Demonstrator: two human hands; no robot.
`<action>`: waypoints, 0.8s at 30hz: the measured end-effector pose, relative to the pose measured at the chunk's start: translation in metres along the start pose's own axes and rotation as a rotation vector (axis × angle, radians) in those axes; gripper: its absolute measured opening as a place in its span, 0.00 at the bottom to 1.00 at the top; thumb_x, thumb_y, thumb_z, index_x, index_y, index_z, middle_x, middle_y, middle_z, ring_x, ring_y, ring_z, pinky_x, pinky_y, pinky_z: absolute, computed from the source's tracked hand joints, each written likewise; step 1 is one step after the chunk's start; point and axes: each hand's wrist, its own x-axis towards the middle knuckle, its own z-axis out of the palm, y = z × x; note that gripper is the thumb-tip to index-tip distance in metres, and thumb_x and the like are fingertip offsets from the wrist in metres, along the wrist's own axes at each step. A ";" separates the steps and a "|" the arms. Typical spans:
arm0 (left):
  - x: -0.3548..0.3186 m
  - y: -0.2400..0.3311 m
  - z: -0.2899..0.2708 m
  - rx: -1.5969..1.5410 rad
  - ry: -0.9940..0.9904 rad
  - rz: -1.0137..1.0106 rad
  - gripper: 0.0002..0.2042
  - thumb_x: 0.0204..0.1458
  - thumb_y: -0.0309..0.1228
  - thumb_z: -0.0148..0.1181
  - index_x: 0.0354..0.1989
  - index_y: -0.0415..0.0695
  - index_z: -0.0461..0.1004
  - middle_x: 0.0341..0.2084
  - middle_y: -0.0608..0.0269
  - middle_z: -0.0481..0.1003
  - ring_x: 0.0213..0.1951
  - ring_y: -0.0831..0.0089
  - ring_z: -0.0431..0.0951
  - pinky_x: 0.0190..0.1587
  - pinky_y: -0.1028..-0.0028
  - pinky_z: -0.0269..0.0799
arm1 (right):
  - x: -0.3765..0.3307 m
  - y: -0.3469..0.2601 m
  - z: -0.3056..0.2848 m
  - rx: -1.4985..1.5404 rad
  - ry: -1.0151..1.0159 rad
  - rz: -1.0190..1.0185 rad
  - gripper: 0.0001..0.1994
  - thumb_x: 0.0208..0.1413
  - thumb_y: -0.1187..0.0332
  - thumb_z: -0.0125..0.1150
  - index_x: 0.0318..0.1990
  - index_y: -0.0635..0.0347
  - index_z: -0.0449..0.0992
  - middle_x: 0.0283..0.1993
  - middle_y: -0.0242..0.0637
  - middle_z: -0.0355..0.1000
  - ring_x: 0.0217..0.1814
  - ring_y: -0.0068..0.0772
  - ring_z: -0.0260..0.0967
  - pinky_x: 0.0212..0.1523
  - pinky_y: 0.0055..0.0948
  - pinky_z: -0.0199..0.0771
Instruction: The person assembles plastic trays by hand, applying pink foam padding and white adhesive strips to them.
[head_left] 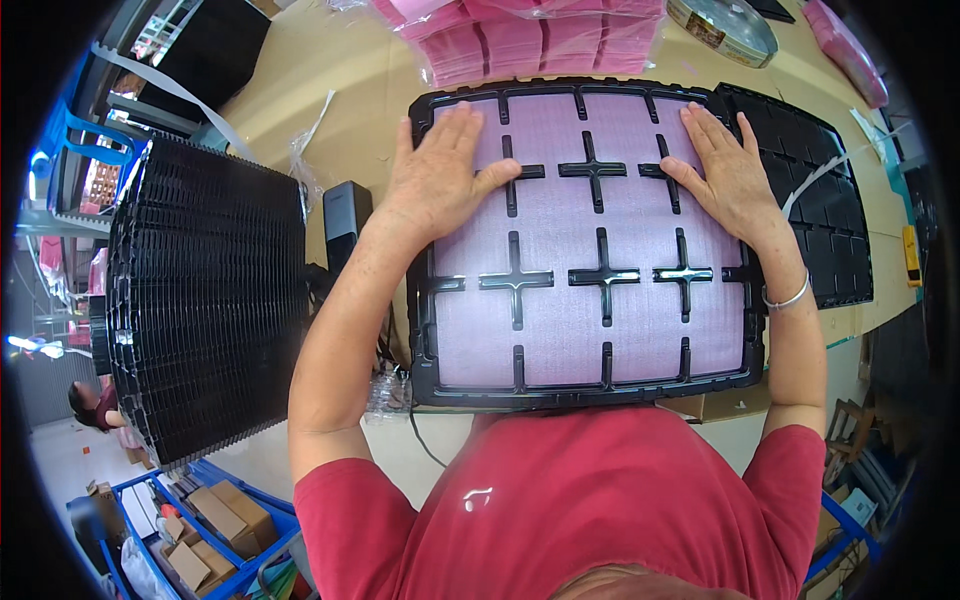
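Observation:
In front of me lies a black plastic tray point(604, 277) with raised cross-shaped ribs. A thin pink foam sheet point(560, 345) covers it, and the ribs stand out through gaps in the pink. My left hand point(440, 178) rests flat on the far left part of the tray, fingers spread and thumb pointing inward. On the far right part my right hand point(722, 178) lies the same way, fingers stretched over the rim. Neither hand grips anything.
A tall stack of black trays point(210, 290) stands at the left. Behind the tray are bundled pink foam sheets point(540, 45) and a round tin point(724, 30). Another black tray point(815, 200) lies at the right, near a yellow cutter point(911, 256). A dark box-shaped device point(346, 220) stands left.

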 end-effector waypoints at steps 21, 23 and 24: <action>0.003 0.000 -0.001 0.199 0.089 -0.070 0.46 0.54 0.67 0.29 0.62 0.31 0.59 0.67 0.53 0.52 0.71 0.60 0.41 0.69 0.49 0.29 | 0.010 0.012 0.000 -0.159 0.029 0.060 0.38 0.61 0.37 0.31 0.64 0.61 0.62 0.72 0.41 0.48 0.76 0.37 0.36 0.72 0.47 0.28; 0.000 0.005 -0.009 0.258 0.072 -0.089 0.46 0.54 0.67 0.30 0.62 0.31 0.59 0.67 0.53 0.52 0.71 0.60 0.42 0.69 0.49 0.29 | 0.005 0.014 -0.001 -0.221 0.056 0.056 0.37 0.61 0.38 0.32 0.63 0.60 0.62 0.72 0.41 0.49 0.76 0.36 0.37 0.72 0.47 0.30; 0.003 0.009 -0.014 0.295 0.055 -0.099 0.44 0.55 0.65 0.31 0.61 0.31 0.60 0.67 0.52 0.53 0.70 0.60 0.43 0.68 0.49 0.29 | 0.005 0.014 0.000 -0.231 0.064 0.045 0.37 0.61 0.37 0.32 0.64 0.59 0.62 0.72 0.41 0.48 0.76 0.37 0.37 0.72 0.47 0.30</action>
